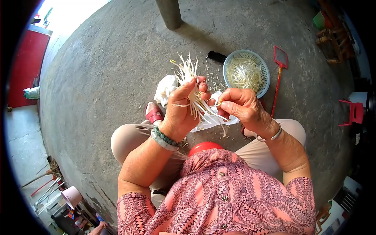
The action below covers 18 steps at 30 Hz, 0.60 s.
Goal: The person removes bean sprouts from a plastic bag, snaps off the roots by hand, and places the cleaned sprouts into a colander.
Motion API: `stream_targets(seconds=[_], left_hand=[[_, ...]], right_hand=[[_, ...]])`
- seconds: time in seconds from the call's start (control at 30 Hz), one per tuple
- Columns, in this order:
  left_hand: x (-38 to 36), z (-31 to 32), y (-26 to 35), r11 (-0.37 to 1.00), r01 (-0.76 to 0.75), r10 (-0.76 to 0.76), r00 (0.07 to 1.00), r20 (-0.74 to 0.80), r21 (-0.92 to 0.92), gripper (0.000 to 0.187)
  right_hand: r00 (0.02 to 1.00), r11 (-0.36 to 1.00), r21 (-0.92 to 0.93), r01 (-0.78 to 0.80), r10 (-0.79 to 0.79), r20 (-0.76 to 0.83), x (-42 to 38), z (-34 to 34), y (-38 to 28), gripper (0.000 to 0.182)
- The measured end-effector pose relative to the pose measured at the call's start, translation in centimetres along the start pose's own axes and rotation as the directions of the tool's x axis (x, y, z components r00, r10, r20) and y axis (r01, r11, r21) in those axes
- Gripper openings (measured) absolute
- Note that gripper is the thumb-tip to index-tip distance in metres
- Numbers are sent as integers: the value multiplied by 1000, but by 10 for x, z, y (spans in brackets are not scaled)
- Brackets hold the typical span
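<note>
My left hand is closed around a bunch of bean sprouts, whose white stems stick out above and below the fist. Close beside it, my right hand pinches a bean sprout at its yellowish end between thumb and forefinger. Beyond the right hand stands a pale blue colander with many sprouts inside. A crumpled white plastic bag lies on the floor past the left wrist, and more white plastic shows beneath the hands. Small sprout scraps are scattered on the concrete near the colander.
A red fly swatter lies right of the colander, and a dark object touches its left side. A round pillar rises ahead. At the far right are a red stool and a wooden chair. Tools stand lower left.
</note>
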<state>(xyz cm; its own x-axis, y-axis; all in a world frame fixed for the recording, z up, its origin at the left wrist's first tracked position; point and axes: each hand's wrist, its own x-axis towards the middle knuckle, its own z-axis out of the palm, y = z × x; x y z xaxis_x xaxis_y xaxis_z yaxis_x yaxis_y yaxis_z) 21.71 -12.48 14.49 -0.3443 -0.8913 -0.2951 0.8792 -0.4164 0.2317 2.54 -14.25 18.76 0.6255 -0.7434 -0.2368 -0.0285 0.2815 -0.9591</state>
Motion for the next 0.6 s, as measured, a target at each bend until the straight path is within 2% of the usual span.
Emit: stream_targets(seconds=[0.1,0.23,0.33,0.47,0.5,0.57,0.6], left_hand=[[0,0,0,999,-12,12,1000,2,-31,25],[0,6,0,993,-30,27,999,-28,-111,24],[2,3,3,991,-32,30,999,-16,-129,24],[3,4,3,993,-52,46,997,-59,-109,24],[3,5,3,993,-66,59,995,-79,-94,25],[6,1,0,989,-75,77,997,14,-131,24],[6,-1,0,986,-79,88,994,60,-149,25]], right_hand=[[1000,1000,13,-24,24,-4,0,-1,3,21],[985,990,33,-138,134,105,-2,-2,2,39],[974,968,160,-195,173,144,-3,-3,0,38],[965,952,195,-237,207,158,-5,-4,-3,34],[962,961,139,-240,215,170,-5,-4,-4,31],[953,970,24,-240,231,196,-5,-5,-6,26],[959,973,27,-228,220,176,-5,-4,-5,24]])
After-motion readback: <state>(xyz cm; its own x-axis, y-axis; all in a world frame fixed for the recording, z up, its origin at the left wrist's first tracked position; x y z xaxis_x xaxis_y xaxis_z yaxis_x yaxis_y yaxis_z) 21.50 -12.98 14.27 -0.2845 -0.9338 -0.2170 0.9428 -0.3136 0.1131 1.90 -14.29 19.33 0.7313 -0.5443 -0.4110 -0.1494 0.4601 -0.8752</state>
